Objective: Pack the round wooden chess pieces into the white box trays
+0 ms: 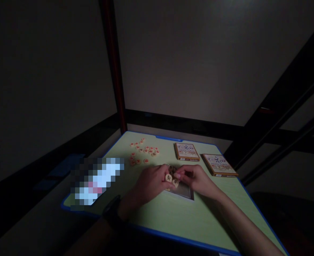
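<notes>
Discs (pixel 168 178), a pair, sit gripped in the curled left hand (pixel 152 179), above a dark sheet (pixel 185 192) on the worktop (pixel 148 217); right hand (pixel 193 175) meets them from the right, bunched, its hold unclear.

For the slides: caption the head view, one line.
Left hand and right hand together handling round pieces above a green table.

Pale green table (pixel 170 217) with blue edging fills lower center; blue strip (pixel 169 138) on its far edge. Lower left: bright pixelated object (pixel 99 183), details unreadable. Right of center: two flat boxes, printed tops, near each other, one farther back (pixel 187 151), one to its right (pixel 219 164). Dark reddish post (pixel 113 67) from top, left of center. Gray wall panel (pixel 189 60) top center, dark band (pixel 178 121) below. Dark diagonal beam (pixel 290 85), right side.
</notes>
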Motion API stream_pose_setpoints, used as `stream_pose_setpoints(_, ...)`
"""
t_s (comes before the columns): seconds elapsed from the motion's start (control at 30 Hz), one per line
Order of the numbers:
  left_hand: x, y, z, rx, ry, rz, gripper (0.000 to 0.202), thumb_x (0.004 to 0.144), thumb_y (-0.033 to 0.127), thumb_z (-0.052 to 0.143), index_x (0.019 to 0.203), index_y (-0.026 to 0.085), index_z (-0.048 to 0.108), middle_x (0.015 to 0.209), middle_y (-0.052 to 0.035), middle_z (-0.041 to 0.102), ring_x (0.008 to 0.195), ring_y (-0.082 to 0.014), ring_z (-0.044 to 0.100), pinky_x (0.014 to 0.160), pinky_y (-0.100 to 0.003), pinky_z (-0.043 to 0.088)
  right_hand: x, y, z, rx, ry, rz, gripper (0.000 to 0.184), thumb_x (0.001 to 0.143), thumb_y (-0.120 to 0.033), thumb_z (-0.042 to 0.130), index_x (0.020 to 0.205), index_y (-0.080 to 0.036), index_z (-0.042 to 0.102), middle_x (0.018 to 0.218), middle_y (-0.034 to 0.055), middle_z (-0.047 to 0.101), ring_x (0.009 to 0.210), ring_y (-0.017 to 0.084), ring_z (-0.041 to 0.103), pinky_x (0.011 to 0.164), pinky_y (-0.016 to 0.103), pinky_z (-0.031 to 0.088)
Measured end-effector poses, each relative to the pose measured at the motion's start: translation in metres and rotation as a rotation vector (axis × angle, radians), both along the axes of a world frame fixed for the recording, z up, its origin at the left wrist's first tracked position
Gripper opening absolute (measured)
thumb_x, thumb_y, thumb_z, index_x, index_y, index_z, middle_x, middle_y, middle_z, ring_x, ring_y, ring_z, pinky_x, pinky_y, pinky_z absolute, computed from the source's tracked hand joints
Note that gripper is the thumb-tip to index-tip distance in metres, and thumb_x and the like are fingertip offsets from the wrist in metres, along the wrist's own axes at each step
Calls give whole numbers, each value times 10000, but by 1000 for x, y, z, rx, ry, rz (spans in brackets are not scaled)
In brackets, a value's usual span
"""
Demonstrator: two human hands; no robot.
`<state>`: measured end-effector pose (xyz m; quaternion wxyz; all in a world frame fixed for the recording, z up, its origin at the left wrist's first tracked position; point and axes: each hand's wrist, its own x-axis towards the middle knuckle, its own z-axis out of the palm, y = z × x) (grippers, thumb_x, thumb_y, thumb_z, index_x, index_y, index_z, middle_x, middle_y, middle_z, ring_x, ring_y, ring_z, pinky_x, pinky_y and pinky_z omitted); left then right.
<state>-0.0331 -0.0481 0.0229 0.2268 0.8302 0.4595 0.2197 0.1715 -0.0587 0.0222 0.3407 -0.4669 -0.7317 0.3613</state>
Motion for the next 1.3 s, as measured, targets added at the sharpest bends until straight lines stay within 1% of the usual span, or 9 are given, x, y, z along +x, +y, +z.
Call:
stream_pose_setpoints(0.1,0,-4,-1,81,-12,-81,286,701,352,827,792,204,600,778,36,599,704,-133,533,603,-242,315,-5,-1,0,-208,190,12,395,799,-556,686,847,-170,620,671,9,673,485,108,557,425,213,366)
stream_pose_setpoints(0.23,-1,-4,-7,111,-110,-148,297,672,329,857,812,201,629,825,36,589,696,-114,519,609,-228,336,-8,-4,2,-350,341,21,438,716,-535,775,865,-196,540,615,-41,638,399,83,518,317,159,246)
stream_pose_setpoints(0.43,-1,-3,-10,81,-128,-203,282,681,335,849,843,223,647,855,39,607,733,-119,542,628,-224,347,-10,-7,3,-436,348,111,455,633,-450,851,805,-192,517,663,-18,664,457,89,547,329,153,308)
stream_pose_setpoints(0.6,-12,5,0,-12,139,-65,600,500,533,887,929,227,600,847,28,635,748,-176,573,579,-247,306,-19,-8,-9,-350,254,-9,433,615,-434,839,692,-201,482,553,-71,526,447,92,508,407,199,356)
stream_pose_setpoints(0.67,-17,9,-1,-46,269,-96,558,514,588,855,849,222,597,797,24,644,724,-185,577,563,-255,275,-23,-11,-15,-296,185,-32,368,662,-384,803,671,-201,484,547,-67,518,453,90,496,447,214,365)
stream_pose_setpoints(0.77,-20,13,-8,-57,361,-217,430,629,596,787,706,217,599,725,20,649,689,-176,579,562,-266,253,-28,-15,-20,-195,15,-70,212,743,-237,711,683,-197,511,571,-44,556,481,99,493,473,217,353)
stream_pose_setpoints(0.87,-20,14,-20,-29,326,-278,355,727,544,732,655,216,616,640,26,627,620,-155,555,561,-277,238,-29,-17,-22,-86,-160,-97,147,749,-120,658,695,-191,541,641,-12,620,585,130,556,534,224,371)
stream_pose_setpoints(1.0,-20,15,-32,1,245,-302,311,747,502,734,667,216,640,620,36,624,577,-139,519,568,-279,230,-28,-19,-19,9,-277,-56,118,772,-77,609,726,-185,599,705,20,674,684,164,612,588,239,392)
stream_pose_setpoints(1.3,-21,14,-31,29,247,-296,289,761,479,739,689,214,649,662,27,652,620,-154,548,566,-278,223,-27,-22,-15,113,-314,0,166,808,-68,578,886,-191,657,808,43,708,762,187,649,638,244,425)
